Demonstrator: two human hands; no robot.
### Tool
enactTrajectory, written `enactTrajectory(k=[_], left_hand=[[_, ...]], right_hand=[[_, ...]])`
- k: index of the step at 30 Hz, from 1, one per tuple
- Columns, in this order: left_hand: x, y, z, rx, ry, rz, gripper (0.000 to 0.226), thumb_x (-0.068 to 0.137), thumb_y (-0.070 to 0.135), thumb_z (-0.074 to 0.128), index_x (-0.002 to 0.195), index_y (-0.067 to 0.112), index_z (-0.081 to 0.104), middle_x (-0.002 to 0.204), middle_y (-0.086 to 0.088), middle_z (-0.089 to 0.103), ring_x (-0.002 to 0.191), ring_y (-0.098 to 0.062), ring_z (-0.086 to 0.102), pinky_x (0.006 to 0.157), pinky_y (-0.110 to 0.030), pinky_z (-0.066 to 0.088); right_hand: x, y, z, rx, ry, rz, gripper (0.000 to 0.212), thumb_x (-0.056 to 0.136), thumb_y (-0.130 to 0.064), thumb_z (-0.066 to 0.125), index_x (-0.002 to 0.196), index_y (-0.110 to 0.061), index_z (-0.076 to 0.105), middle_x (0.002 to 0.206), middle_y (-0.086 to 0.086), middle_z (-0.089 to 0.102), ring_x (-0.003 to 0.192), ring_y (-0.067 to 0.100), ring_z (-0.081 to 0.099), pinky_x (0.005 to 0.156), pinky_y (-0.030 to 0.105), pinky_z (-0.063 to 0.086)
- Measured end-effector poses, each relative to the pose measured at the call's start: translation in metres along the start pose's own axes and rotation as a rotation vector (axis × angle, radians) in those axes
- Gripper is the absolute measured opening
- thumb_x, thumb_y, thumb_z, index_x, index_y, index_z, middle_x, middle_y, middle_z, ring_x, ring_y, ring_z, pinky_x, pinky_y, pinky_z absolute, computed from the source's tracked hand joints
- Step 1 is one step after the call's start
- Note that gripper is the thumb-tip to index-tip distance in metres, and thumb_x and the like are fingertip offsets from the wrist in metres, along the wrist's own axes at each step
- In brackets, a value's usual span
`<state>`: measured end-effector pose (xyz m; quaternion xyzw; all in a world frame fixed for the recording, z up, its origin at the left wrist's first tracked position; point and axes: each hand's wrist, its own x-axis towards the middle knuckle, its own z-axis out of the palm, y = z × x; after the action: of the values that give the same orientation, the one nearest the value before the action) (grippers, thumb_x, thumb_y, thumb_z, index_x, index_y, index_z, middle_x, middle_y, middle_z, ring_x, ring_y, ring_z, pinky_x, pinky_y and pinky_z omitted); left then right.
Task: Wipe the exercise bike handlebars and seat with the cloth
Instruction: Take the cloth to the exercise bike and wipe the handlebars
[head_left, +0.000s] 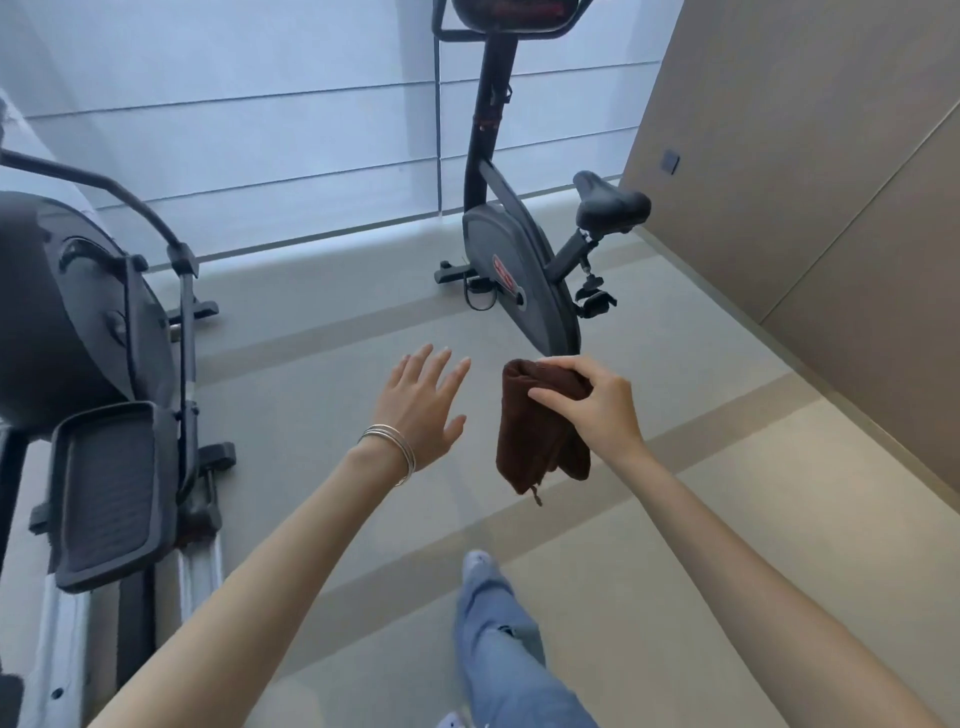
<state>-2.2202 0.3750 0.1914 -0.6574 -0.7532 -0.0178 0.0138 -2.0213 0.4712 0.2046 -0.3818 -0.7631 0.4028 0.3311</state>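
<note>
Brown cloth (540, 415), black seat (613, 200), blue jeans (498, 639)

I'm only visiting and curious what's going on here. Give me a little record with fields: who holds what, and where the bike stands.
right hand: holds a folded brown cloth, which hangs down
left hand: open, fingers spread, holding nothing
exercise bike: ahead, apart from both hands
seat: black, cloth not yet on it
handlebars: mostly cut off at the top edge
also there: another exercise machine on the left; bangles on the left wrist
</note>
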Motion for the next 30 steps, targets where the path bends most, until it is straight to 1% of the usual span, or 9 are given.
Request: enactTrajectory(k=[2, 7, 12, 16, 20, 22, 25, 28, 30], left_hand=[[0.038, -0.017, 0.002, 0.008, -0.001, 0.019, 0.068, 0.091, 0.045, 0.042, 0.147, 0.021, 0.011, 0.156, -0.008, 0.017, 0.144, -0.03, 0.01, 0.117, -0.042, 0.01], [0.147, -0.058, -0.007, 0.026, 0.039, 0.038, 0.068, 0.092, 0.045, 0.041, 0.147, 0.02, 0.011, 0.156, -0.007, 0.015, 0.144, -0.028, 0.009, 0.118, -0.042, 0.009], [0.247, -0.109, -0.024, 0.055, 0.085, 0.03, 0.069, 0.092, 0.046, 0.04, 0.148, 0.02, 0.009, 0.157, -0.007, 0.014, 0.145, -0.026, 0.009, 0.118, -0.04, 0.008], [0.302, -0.147, -0.032, 0.036, 0.12, 0.008, 0.069, 0.091, 0.045, 0.043, 0.147, 0.019, 0.015, 0.156, -0.007, 0.019, 0.144, -0.027, 0.012, 0.118, -0.04, 0.01], [0.36, -0.178, -0.033, 0.047, 0.116, 0.013, 0.07, 0.091, 0.045, 0.043, 0.148, 0.019, 0.012, 0.156, -0.007, 0.018, 0.144, -0.027, 0.012, 0.117, -0.04, 0.01], [0.393, -0.191, -0.032, 0.042, 0.119, 0.036, 0.069, 0.091, 0.045, 0.042, 0.147, 0.019, 0.012, 0.156, -0.007, 0.016, 0.144, -0.027, 0.011, 0.118, -0.04, 0.011], [0.446, -0.209, -0.03, 0.031, 0.135, 0.092, 0.069, 0.091, 0.045, 0.042, 0.147, 0.019, 0.012, 0.156, -0.008, 0.017, 0.144, -0.027, 0.011, 0.117, -0.04, 0.01], [0.501, -0.232, -0.034, 0.027, 0.147, 0.143, 0.069, 0.091, 0.045, 0.042, 0.147, 0.017, 0.013, 0.156, -0.009, 0.018, 0.144, -0.028, 0.011, 0.117, -0.04, 0.009], [0.54, -0.249, -0.04, 0.021, 0.164, 0.177, 0.069, 0.091, 0.045, 0.042, 0.147, 0.017, 0.014, 0.155, -0.009, 0.019, 0.144, -0.028, 0.012, 0.117, -0.04, 0.01]], right_hand=[[0.04, 0.008, 0.006, 0.008, 0.011, -0.002, 0.029, 0.074, -0.021, 0.079, 0.102, -0.023, 0.069, 0.096, -0.012, 0.068, 0.094, -0.007, 0.06, 0.08, 0.003, 0.044], [0.151, 0.026, 0.012, 0.026, 0.051, 0.001, 0.03, 0.073, -0.021, 0.08, 0.101, -0.024, 0.069, 0.095, -0.013, 0.068, 0.092, -0.007, 0.06, 0.08, 0.004, 0.045], [0.272, 0.03, 0.019, 0.03, 0.083, -0.029, 0.032, 0.074, -0.025, 0.08, 0.104, -0.024, 0.068, 0.097, -0.014, 0.068, 0.095, -0.006, 0.059, 0.08, 0.002, 0.044], [0.346, 0.028, 0.03, 0.056, 0.086, -0.038, 0.032, 0.074, -0.024, 0.08, 0.104, -0.023, 0.068, 0.099, -0.01, 0.069, 0.096, -0.003, 0.06, 0.081, 0.007, 0.047], [0.404, 0.029, 0.037, 0.04, 0.089, -0.067, 0.031, 0.075, -0.025, 0.078, 0.103, -0.028, 0.066, 0.095, -0.022, 0.065, 0.094, -0.014, 0.056, 0.077, -0.001, 0.043], [0.431, 0.032, 0.04, 0.03, 0.103, -0.065, 0.03, 0.076, -0.025, 0.078, 0.104, -0.029, 0.066, 0.095, -0.026, 0.062, 0.093, -0.017, 0.055, 0.076, -0.003, 0.041], [0.475, 0.037, 0.046, 0.016, 0.144, -0.046, 0.031, 0.077, -0.027, 0.077, 0.105, -0.028, 0.066, 0.096, -0.02, 0.063, 0.091, -0.011, 0.057, 0.076, -0.003, 0.042], [0.521, 0.038, 0.054, 0.001, 0.183, -0.03, 0.03, 0.076, -0.027, 0.077, 0.102, -0.032, 0.062, 0.094, -0.026, 0.06, 0.089, -0.009, 0.056, 0.072, -0.004, 0.041], [0.556, 0.035, 0.057, -0.012, 0.214, -0.014, 0.03, 0.076, -0.026, 0.077, 0.101, -0.033, 0.062, 0.093, -0.026, 0.06, 0.088, -0.01, 0.056, 0.071, -0.005, 0.041]])
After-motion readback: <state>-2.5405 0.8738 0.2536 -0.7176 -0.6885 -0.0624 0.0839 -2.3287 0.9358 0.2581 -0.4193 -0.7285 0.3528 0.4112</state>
